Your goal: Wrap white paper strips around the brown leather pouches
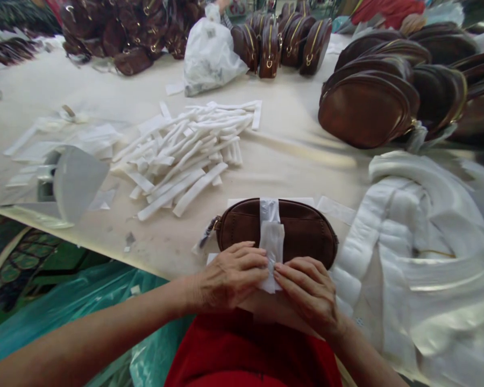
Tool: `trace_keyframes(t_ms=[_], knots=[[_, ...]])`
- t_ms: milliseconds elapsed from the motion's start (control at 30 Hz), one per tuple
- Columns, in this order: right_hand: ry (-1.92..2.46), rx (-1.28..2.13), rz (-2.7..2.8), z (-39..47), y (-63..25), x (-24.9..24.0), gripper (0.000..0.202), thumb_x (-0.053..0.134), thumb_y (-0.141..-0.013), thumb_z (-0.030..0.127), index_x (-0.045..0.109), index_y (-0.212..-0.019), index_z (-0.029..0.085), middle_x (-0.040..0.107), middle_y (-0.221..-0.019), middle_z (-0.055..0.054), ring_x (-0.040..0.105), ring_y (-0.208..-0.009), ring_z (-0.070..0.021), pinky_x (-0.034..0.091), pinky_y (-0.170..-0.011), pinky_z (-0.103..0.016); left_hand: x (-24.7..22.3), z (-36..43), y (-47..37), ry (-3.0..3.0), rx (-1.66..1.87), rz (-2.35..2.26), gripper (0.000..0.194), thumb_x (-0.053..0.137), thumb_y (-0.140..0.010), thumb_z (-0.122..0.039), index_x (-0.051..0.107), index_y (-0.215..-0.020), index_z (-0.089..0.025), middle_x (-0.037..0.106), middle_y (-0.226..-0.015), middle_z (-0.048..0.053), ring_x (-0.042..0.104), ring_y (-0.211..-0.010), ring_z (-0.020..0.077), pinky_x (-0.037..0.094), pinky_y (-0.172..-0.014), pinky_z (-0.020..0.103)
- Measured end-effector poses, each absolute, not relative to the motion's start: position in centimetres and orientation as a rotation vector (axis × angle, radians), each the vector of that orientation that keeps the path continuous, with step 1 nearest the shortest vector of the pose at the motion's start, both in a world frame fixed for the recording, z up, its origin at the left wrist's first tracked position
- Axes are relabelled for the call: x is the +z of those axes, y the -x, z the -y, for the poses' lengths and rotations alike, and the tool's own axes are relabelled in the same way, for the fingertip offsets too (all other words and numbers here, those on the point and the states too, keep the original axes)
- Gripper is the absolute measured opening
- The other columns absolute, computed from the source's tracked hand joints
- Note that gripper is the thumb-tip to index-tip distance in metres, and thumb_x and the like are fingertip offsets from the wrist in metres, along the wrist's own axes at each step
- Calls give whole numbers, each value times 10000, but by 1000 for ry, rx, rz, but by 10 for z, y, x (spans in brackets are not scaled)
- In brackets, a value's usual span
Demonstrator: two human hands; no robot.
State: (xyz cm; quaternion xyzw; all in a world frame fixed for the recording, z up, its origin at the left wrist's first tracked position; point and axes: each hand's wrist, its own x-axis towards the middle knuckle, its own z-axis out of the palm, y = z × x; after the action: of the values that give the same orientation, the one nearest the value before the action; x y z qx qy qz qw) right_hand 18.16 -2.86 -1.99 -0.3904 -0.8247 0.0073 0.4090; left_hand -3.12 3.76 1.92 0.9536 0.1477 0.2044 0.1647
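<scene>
A small brown oval zip bag (306,231) lies in front of me at the table's near edge. A white plastic-like strip (271,236) runs over its middle from top to bottom. My left hand (236,274) has its fingers closed at the strip's left edge, on the lower part of the bag. From the other side, my right hand (308,287) pinches the strip's lower right edge. The thumb of my left hand is hidden. At the bag's left end hangs a zip pull (207,234) in clear wrapping.
A heap of white strips (193,156) lies left of centre, beside a tape dispenser (60,183). White padded wrapping (427,247) is piled at the right. Brown bags (367,107) are stacked behind it; a filled white plastic bag (210,54) stands at the back.
</scene>
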Motion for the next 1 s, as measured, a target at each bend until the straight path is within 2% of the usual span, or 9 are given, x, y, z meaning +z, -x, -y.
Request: trace_keyframes(t_ms=[100,167,233,367,467,533,733,833,1000], knots=[[979,31,2063,29,-182,-20,166,529,-881,121,667,-964,162,732,-930,-51,607,-851,-166,471,-807,-346,27,-32,23,-2498,551,-644,245,387,-965,-278,605,-974,-165,645,-981,48,580,-994,146,427,-920,311],[988,34,2055,29,-181,-21,155,532,-881,128,666,-952,159,731,-921,-52,605,-842,-168,471,-801,-346,24,-30,17,-2526,617,-735,223,456,-945,-329,608,-997,-175,640,-921,34,578,-910,148,426,-817,300],[997,34,2051,27,-181,-23,150,531,-881,129,665,-944,157,730,-913,-50,603,-830,-168,470,-797,-342,17,-28,12,-2623,670,-777,234,543,-898,-375,611,-1015,-184,628,-899,30,564,-893,164,404,-780,306],[1014,20,2050,30,-182,-25,179,539,-864,107,652,-989,167,725,-942,-46,607,-856,-166,469,-831,-346,4,-25,10,-2761,725,-778,195,603,-866,-348,624,-977,-189,614,-900,30,548,-930,167,384,-790,304],[1057,6,2093,49,-184,-25,281,513,-839,56,627,-1079,149,706,-1023,-76,590,-1014,-194,438,-928,-380,-1,-24,11,-2819,806,-753,158,588,-878,-299,615,-980,-182,614,-933,40,547,-959,173,385,-786,308],[1128,6,2067,69,-183,-25,331,494,-819,28,620,-1099,152,700,-1021,-79,575,-1058,-203,422,-938,-382,-2,-24,12,-2846,859,-719,153,581,-882,-277,603,-992,-174,616,-962,49,550,-971,180,387,-787,316],[1396,118,1980,107,-161,-37,268,454,-867,113,646,-1045,173,680,-1014,-83,575,-967,-213,390,-857,-374,-4,-25,13,-2887,892,-678,159,579,-885,-282,592,-1000,-173,629,-955,47,565,-945,169,390,-786,319],[1364,43,2009,106,-153,-42,302,412,-888,94,659,-1029,193,673,-1006,-80,563,-972,-205,372,-861,-366,-4,-25,13,-2896,877,-668,163,579,-885,-286,591,-1004,-174,633,-955,46,569,-925,167,395,-783,320],[1202,46,1933,102,-147,-41,248,468,-877,95,677,-927,219,665,-868,-42,575,-908,-162,392,-840,-325,-5,-23,14,-2907,949,-665,167,578,-885,-280,581,-1007,-166,637,-946,47,581,-885,161,406,-772,321]])
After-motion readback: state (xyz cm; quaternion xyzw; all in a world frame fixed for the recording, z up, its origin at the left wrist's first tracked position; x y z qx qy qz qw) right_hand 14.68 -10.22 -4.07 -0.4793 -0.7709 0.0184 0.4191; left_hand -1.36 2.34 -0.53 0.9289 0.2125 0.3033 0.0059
